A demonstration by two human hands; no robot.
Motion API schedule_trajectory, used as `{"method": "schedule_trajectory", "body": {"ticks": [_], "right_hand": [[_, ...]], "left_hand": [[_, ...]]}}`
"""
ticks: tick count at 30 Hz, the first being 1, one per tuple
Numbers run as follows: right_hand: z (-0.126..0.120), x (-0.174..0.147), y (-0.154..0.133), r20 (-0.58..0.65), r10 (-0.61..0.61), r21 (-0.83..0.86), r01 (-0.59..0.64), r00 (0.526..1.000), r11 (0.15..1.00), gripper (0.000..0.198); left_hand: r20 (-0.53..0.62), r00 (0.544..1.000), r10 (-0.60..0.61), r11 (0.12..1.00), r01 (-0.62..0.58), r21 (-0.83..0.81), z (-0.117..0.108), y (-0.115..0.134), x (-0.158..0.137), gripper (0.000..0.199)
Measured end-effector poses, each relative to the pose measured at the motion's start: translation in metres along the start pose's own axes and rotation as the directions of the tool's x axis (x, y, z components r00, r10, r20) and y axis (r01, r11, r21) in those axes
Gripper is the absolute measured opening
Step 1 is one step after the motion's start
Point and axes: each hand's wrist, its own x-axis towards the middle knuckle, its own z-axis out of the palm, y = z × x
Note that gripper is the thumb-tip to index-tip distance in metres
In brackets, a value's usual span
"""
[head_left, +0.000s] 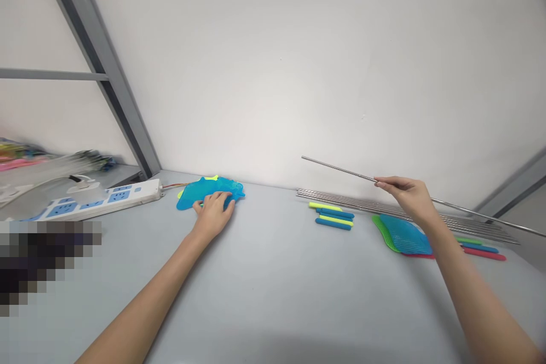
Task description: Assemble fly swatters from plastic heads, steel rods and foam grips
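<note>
My right hand pinches a thin metal rod between thumb and fingers. The rod is held above the table, tilted down to the right. At the left, my left hand has its fingers bent over a blue plastic fly swatter head and grips its near edge; the fingertips are partly hidden. Yellow-green pieces show from under the blue one. Under my right forearm lie more swatter heads: a blue one on top, a green one and a red edge below.
A bundle of metal rods lies along the wall. Short blue and yellow handle tubes lie in front of it. Finished-looking red, blue and green handles are at right. A white power strip and grey frame post stand left.
</note>
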Motion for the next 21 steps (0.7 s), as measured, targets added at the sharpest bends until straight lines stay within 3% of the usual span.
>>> {"method": "schedule_trajectory", "body": {"ticks": [8, 12, 16, 21], "right_hand": [[-0.006, -0.016, -0.053, 0.100, 0.043, -0.061, -0.037, 0.994, 0.997, 0.024], [-0.009, -0.027, -0.073, 0.239, 0.051, -0.020, -0.048, 0.970, 0.999, 0.026], [-0.007, -0.036, -0.084, 0.401, 0.129, 0.004, -0.143, 0.907, 0.990, 0.030], [0.002, -0.039, -0.086, 0.636, 0.139, 0.098, -0.258, 0.760, 0.961, 0.027]], "left_hand": [[-0.070, 0.997, -0.028, 1.000, 0.028, -0.005, -0.001, 0.005, -0.001, 0.031], [-0.100, 0.994, -0.038, 0.999, 0.035, -0.030, -0.008, 0.013, -0.004, 0.032], [-0.119, 0.993, 0.003, 0.991, -0.019, -0.129, -0.018, 0.024, -0.008, 0.031], [-0.119, 0.993, 0.016, 0.972, -0.043, -0.231, -0.028, 0.033, -0.013, 0.032]]}}
